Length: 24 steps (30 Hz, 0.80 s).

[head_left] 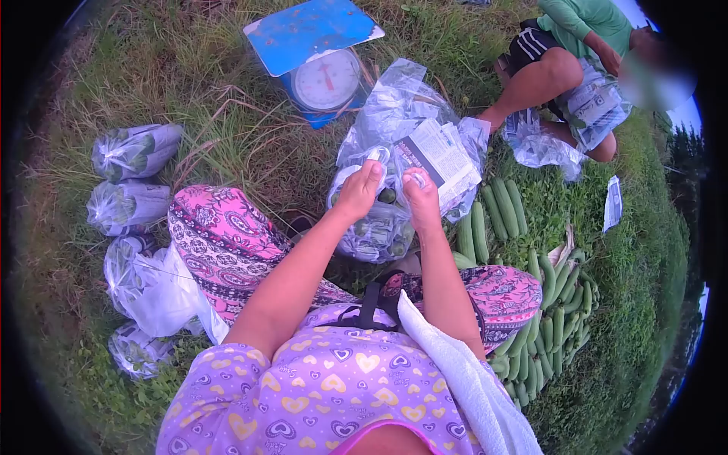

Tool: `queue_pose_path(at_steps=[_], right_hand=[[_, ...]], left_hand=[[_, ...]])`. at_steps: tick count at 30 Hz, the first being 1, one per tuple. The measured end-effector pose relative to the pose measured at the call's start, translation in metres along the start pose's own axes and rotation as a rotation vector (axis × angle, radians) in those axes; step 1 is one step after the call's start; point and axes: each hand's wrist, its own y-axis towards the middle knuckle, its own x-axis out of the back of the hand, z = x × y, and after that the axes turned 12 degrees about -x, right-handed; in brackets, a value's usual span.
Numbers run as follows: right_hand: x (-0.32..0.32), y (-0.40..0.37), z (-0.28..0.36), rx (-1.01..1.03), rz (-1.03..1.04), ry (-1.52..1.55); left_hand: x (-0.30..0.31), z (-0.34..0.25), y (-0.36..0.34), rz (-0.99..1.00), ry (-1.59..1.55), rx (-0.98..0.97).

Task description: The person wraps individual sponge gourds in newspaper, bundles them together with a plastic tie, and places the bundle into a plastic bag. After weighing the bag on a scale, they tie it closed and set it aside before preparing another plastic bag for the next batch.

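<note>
A clear plastic bag [375, 233] stands on the grass between my knees, with long green vegetables and newspaper inside it. My left hand [361, 188] is closed on the bag's gathered plastic at the left of its mouth. On the other side my right hand [422, 199] makes a fist around the plastic. Dark green vegetable ends [387, 195] show in the gap between the hands. Just beyond lie sheets of newspaper [440, 161] on more clear plastic [398, 91].
A blue dial scale [327, 80] stands ahead. Several filled bags [129, 206] line the left side. Long green cucumber-like vegetables [557, 326] are heaped at right, with more [503, 208] beside the newspaper. A person in a green top [584, 23] sits at upper right, holding newspaper and plastic.
</note>
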Motion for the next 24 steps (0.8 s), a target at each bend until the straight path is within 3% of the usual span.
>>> queue_pose_path(at_steps=[2,4,6,12,15,16,19,20,24], right_hand=[[-0.015,0.004,-0.007,0.350,0.017,-0.334],[-0.025,0.007,-0.018,0.453,0.052,-0.522],[-0.023,0.010,-0.026,0.294,0.031,-0.464],[-0.009,0.008,-0.022,0.106,-0.032,-0.049],[-0.019,0.004,-0.017,0.107,-0.037,-0.025],[-0.016,0.007,-0.016,0.117,-0.055,-0.209],[-0.013,-0.005,0.006,0.293,-0.087,-0.377],[-0.006,-0.008,0.015,0.477,-0.058,-0.541],[0.020,-0.018,0.008,0.494,-0.136,-1.032]], left_hand=[[0.002,-0.002,0.000,-0.018,-0.053,0.013],[-0.002,-0.001,-0.001,-0.041,-0.066,0.043],[-0.001,-0.004,0.000,-0.015,-0.077,0.130],[0.014,-0.003,0.008,0.451,0.297,-0.059],[0.008,0.004,0.002,0.264,0.078,0.008],[0.006,0.005,0.000,0.192,0.074,0.016],[0.007,0.010,0.002,0.053,-0.011,0.178],[0.004,0.016,0.002,0.041,-0.058,0.178],[0.006,0.002,0.002,0.017,0.016,0.180]])
